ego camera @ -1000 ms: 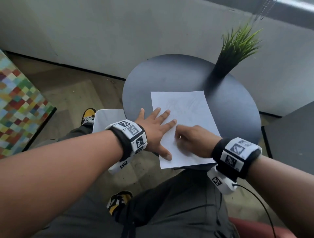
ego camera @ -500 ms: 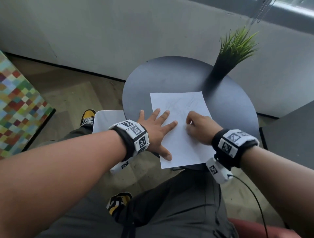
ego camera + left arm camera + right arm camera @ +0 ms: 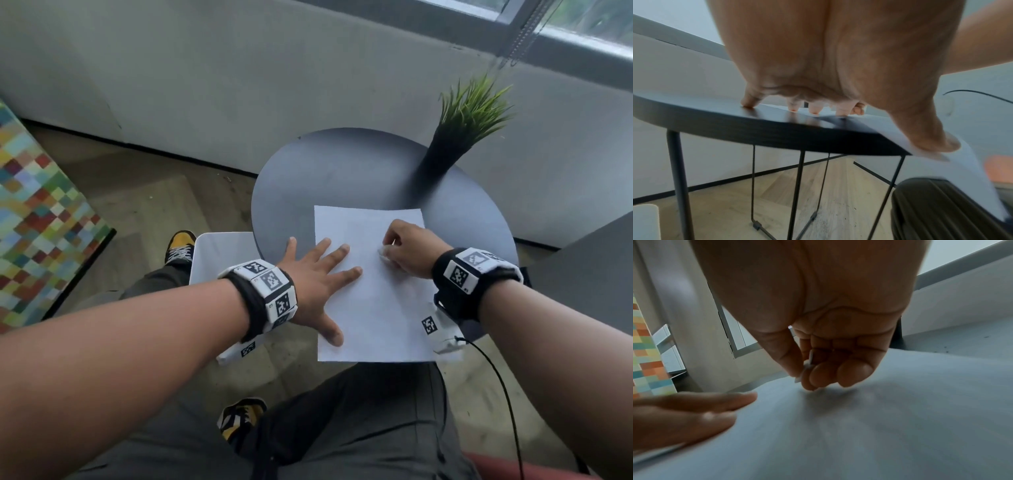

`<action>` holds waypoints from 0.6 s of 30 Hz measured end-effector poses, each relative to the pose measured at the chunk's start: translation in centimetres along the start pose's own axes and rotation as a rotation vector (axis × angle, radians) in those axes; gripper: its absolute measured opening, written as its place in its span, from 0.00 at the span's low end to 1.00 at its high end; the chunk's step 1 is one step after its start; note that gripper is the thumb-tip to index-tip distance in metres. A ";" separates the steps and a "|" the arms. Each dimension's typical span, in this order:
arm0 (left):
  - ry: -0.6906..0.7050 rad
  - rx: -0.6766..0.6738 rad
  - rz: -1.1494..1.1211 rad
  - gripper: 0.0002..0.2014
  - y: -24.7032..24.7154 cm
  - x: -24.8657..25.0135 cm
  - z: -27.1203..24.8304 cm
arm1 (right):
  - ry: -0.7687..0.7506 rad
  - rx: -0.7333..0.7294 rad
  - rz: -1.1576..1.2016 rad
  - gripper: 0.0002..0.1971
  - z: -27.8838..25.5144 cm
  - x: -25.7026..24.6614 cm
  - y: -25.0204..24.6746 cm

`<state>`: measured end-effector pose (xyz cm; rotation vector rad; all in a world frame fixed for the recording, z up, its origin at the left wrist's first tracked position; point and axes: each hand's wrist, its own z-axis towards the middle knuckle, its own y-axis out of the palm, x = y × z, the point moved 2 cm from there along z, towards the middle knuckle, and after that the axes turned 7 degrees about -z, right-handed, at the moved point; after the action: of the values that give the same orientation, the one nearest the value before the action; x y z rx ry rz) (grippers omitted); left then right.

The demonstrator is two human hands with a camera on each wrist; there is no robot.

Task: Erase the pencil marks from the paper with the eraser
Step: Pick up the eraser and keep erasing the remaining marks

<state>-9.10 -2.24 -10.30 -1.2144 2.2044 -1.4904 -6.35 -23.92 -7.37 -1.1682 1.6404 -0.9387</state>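
Note:
A white sheet of paper (image 3: 373,301) lies on the round dark table (image 3: 342,171), its near edge overhanging the table. My left hand (image 3: 318,274) lies flat with spread fingers on the paper's left edge and presses it down; the thumb (image 3: 937,139) rests on the overhanging corner. My right hand (image 3: 407,248) is on the upper right part of the sheet and pinches a small white eraser (image 3: 807,365) between thumb and fingertips, its tip (image 3: 383,253) against the paper (image 3: 879,418). Any pencil marks are too faint to make out.
A potted grass plant (image 3: 462,130) in a tall dark vase stands at the table's far right. A white stool (image 3: 219,253) sits left of the table, beside my knee. A dark surface (image 3: 589,267) is at the right. A cable (image 3: 496,377) hangs from my right wrist.
My right hand with the eraser has moved up the sheet from the lower middle to the upper right. The left hand stays in place on the paper's left edge.

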 end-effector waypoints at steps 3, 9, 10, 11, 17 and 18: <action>0.071 0.021 0.011 0.58 1.3 0.8 -1.0 | -0.001 0.016 0.006 0.04 0.0 -0.6 0.3; -0.019 0.179 -0.163 0.49 -0.2 -0.1 -0.9 | -0.052 -0.020 -0.019 0.05 -1.1 -0.8 1.3; -0.063 0.208 -0.163 0.50 -0.8 -0.8 -0.3 | -0.065 -0.025 -0.024 0.05 -1.2 -0.9 1.3; -0.104 0.222 -0.163 0.51 -1.3 -1.5 0.3 | -0.073 -0.037 -0.030 0.06 -1.3 -0.9 1.4; -0.118 0.197 -0.113 0.58 -0.3 -2.1 2.1 | -0.100 -0.064 -0.119 0.06 -0.7 -2.2 0.4; -0.123 0.210 -0.116 0.58 0.0 -2.0 2.3 | -0.104 -0.042 -0.100 0.05 -0.4 -2.7 0.2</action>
<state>-6.49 -2.32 -11.85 -1.3440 1.8755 -1.5975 -6.38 -21.25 -6.83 -1.3162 1.5369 -0.8944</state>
